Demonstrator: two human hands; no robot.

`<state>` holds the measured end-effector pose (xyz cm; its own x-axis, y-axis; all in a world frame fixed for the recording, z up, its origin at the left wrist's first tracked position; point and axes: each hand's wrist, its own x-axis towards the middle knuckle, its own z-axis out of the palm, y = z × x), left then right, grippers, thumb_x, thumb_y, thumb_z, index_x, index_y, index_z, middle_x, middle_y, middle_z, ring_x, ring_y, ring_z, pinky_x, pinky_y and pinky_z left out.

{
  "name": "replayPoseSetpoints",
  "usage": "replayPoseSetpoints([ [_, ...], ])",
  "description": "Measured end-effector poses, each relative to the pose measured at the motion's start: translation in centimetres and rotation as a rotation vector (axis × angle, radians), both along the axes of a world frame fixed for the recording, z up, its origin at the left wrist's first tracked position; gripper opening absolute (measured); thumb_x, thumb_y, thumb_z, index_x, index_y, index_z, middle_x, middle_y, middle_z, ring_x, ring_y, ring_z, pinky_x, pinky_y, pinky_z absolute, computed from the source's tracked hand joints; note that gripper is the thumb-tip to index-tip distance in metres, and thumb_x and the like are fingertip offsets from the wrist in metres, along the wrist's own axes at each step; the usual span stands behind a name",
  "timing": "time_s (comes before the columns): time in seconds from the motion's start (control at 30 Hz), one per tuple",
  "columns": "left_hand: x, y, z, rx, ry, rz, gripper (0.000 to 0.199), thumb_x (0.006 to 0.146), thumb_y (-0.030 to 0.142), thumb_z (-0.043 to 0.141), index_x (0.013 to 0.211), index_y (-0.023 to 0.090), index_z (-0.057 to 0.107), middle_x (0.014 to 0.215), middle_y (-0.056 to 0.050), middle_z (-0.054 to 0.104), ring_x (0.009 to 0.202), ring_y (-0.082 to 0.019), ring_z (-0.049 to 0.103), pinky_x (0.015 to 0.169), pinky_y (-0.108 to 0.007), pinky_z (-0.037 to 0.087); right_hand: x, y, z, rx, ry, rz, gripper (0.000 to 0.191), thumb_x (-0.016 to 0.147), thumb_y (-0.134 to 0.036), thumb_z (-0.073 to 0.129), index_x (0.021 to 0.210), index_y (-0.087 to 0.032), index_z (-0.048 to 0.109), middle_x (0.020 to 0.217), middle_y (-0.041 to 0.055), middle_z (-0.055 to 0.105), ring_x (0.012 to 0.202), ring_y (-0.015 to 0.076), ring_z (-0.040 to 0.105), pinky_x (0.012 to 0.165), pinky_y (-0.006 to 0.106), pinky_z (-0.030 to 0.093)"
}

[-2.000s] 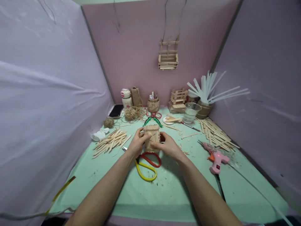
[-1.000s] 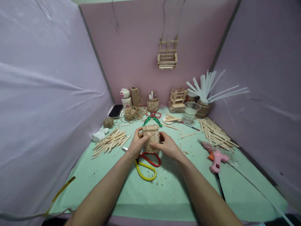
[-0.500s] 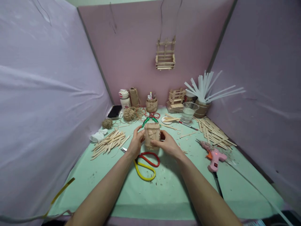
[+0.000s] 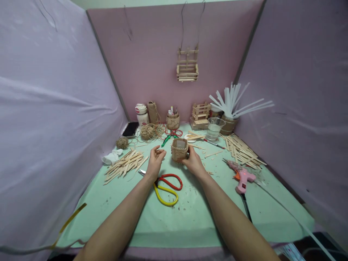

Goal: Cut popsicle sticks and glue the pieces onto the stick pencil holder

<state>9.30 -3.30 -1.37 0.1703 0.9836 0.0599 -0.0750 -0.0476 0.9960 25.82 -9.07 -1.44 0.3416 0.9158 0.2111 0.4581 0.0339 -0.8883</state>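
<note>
A small wooden cup (image 4: 179, 154), trimmed round its rim with a braided edge, stands upright near the middle of the table. Its open top and pale inside face me. My right hand (image 4: 193, 159) grips its right side, thumb in front. Just left of the cup, my left hand (image 4: 156, 159) hovers apart from it, fingers loosely spread and holding nothing. Below my left hand lie large scissors (image 4: 167, 188) with one red and one yellow handle loop, blades pointing left. Behind the cup rest green-handled pliers (image 4: 166, 139).
Loose craft sticks (image 4: 125, 165) lie at left, more sticks (image 4: 241, 150) at right. A pink glue gun (image 4: 243, 177) with its cord is at the right. Behind stand a clear plastic cup (image 4: 214, 128), a twine ball (image 4: 148, 131) and a pen holder (image 4: 173, 120). A wooden swing (image 4: 187, 70) hangs on the wall.
My left hand has let go of the wooden cup and moved slightly left. The cup, still in my right hand, has tipped from showing its side to showing its open top.
</note>
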Motion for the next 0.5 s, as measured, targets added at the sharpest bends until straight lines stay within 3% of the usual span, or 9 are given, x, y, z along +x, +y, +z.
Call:
replayPoseSetpoints([
  [0.1,0.1,-0.2,0.1,0.013,0.015,0.027,0.049,0.073,0.04,0.065,0.115,0.021,0.048,0.101,-0.005,0.058,0.093,-0.016,0.059,0.078,-0.028,0.045,0.2,0.3,-0.4,0.015,-0.015,-0.009,0.071,0.065,-0.025,0.073,0.129,-0.02,0.041,0.124,0.0105,0.06,0.113,0.0257,0.057,0.094,0.037,0.044],
  [0.2,-0.1,-0.3,0.0,0.063,0.069,0.07,0.046,0.073,0.04,0.065,0.113,0.02,0.051,0.099,-0.005,0.06,0.092,-0.017,0.059,0.078,-0.03,0.046,0.5,-0.5,-0.1,0.001,-0.117,-0.083,0.082,0.062,-0.027,0.077,0.133,-0.013,0.038,0.134,0.0186,0.05,0.125,0.0317,0.047,0.103,0.044,0.038],
  [0.27,-0.3,-0.2,-0.1,0.125,0.107,0.101,0.041,0.074,0.039,0.065,0.109,0.02,0.055,0.097,-0.005,0.061,0.092,-0.018,0.058,0.077,-0.03,0.046,0.3,-2.2,1.2,0.009,-0.247,-0.158,0.08,0.063,-0.026,0.079,0.131,-0.009,0.041,0.135,0.0232,0.047,0.129,0.0365,0.041,0.106,0.049,0.033],
  [0.33,-0.5,-0.1,-0.2,0.201,0.163,0.116,0.028,0.075,0.038,0.063,0.097,0.02,0.061,0.092,-0.004,0.062,0.091,-0.019,0.057,0.077,-0.031,0.046,-0.4,-4.8,3.7,0.054,-0.35,-0.162,0.054,0.072,-0.022,0.072,0.122,-0.015,0.053,0.126,0.0185,0.056,0.122,0.035,0.048,0.103,0.05,0.036],
  [0.4,-0.7,0.0,-0.1,0.266,0.234,0.118,0.019,0.077,0.037,0.06,0.082,0.02,0.065,0.086,-0.004,0.063,0.089,-0.02,0.057,0.079,-0.031,0.046,-1.5,-7.9,6.6,0.122,-0.356,0.023,0.023,0.086,-0.022,0.056,0.108,-0.022,0.061,0.107,0.0101,0.067,0.105,0.0269,0.061,0.095,0.044,0.046],
  [0.47,-0.7,0.0,-0.1,0.295,0.264,0.099,0.02,0.079,0.037,0.057,0.074,0.02,0.066,0.085,-0.004,0.063,0.09,-0.02,0.056,0.081,-0.031,0.046,-2.8,-11.2,8.5,0.232,-0.305,0.345,0.023,0.092,-0.023,0.048,0.109,-0.03,0.063,0.104,0.0028,0.069,0.1,0.0198,0.064,0.092,0.036,0.05],
  [0.5,-0.7,0.0,0.0,0.291,0.258,0.083,0.023,0.08,0.037,0.054,0.071,0.021,0.067,0.088,-0.004,0.064,0.092,-0.02,0.057,0.081,-0.031,0.047,-3.4,-13.0,8.6,0.281,-0.289,0.498,0.029,0.091,-0.025,0.049,0.117,-0.035,0.06,0.109,0.0006,0.068,0.104,0.0187,0.063,0.094,0.035,0.05],
])
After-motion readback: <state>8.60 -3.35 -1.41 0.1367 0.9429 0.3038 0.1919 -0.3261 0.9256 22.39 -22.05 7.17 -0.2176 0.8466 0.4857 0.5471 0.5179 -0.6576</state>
